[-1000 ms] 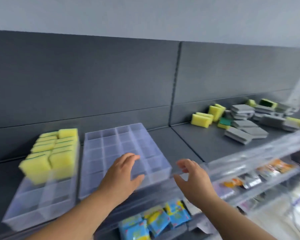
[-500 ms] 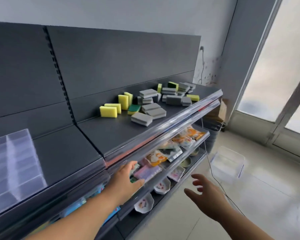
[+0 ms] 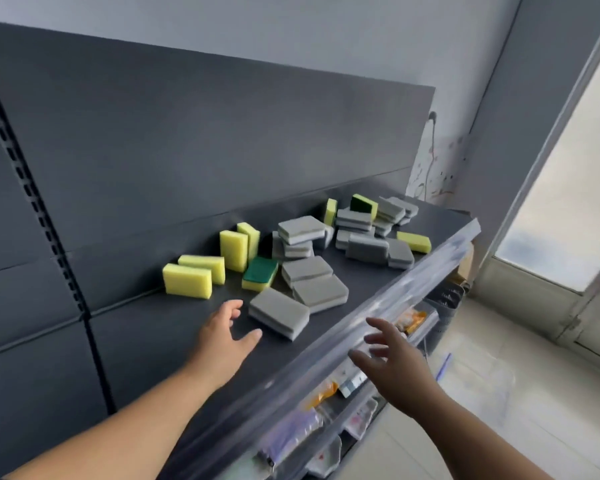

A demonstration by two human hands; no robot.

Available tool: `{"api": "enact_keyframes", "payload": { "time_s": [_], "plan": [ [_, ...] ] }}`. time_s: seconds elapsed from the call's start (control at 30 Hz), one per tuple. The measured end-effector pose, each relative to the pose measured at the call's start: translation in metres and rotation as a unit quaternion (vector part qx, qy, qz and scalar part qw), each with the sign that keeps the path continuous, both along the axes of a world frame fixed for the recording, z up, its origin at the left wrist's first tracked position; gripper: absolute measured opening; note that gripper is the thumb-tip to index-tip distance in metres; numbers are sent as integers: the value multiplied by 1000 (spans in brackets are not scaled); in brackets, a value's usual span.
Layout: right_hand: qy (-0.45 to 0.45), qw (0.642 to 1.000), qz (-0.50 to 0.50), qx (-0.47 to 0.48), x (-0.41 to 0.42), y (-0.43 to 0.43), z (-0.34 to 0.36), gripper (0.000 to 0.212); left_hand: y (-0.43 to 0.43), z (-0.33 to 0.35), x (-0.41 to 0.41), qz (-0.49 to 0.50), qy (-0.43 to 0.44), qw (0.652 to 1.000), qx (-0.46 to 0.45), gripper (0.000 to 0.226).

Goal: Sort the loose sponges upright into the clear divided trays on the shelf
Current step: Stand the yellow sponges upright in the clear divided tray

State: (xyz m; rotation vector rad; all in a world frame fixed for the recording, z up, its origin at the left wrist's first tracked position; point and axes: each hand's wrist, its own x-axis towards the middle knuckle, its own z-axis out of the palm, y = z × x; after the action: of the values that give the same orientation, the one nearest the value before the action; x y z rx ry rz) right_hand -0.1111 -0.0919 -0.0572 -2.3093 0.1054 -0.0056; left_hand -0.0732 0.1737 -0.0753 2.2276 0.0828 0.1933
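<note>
Head view: loose sponges (image 3: 307,270) strewn on shelf (image 3: 146,337). Left hand (image 3: 222,336) spread, empty, just beside nearest grey sponge (image 3: 279,311); right hand (image 3: 395,365) spread, empty, off shelf front. Likely light, squashy — pinch across long edges gently.

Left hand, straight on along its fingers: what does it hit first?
Likely the green-topped sponge, lying flat just beyond the left hand; the nearest gray sponge sits just right of that line. Depth is unclear.

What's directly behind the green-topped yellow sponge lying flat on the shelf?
Two yellow rectangular sponges stand on edge behind the green-topped yellow sponge, near the dark back panel. The shadowed gap to their right cannot be made out.
</note>
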Motion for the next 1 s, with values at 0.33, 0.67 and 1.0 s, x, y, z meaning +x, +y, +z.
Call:
{"api": "enact_keyframes", "payload": {
  "time_s": [0.33, 0.67, 1.0],
  "plan": [
    [-38, 991, 123, 22, 164, 64, 20, 57, 50, -9, 100, 266, -60, 960, 64, 61],
    [-127, 905, 401, -60, 271, 137, 29, 62, 31, -13, 128, 391, 43, 919, 19, 41],
    [-119, 891, 409, -159, 305, 171, 11, 53, 11, -4, 108, 479, 33, 877, -4, 44]
  ]
}}
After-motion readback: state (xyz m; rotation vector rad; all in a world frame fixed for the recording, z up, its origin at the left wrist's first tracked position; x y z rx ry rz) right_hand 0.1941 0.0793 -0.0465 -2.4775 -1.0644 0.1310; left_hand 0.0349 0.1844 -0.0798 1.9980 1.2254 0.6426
